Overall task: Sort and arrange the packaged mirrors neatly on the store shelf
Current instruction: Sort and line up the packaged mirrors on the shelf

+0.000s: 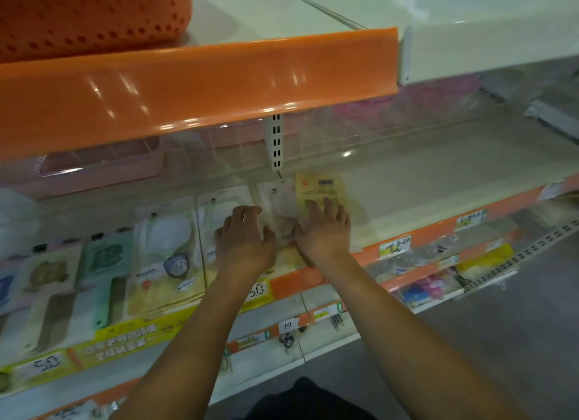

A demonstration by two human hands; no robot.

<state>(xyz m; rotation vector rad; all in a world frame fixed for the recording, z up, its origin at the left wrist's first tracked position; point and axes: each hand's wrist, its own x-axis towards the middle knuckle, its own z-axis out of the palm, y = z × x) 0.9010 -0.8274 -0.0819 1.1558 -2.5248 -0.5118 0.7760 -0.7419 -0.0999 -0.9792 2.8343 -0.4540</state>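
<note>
Cream shelf (438, 181), orange front edge: packaged mirrors (166, 247) in row along left; right part bare.
</note>
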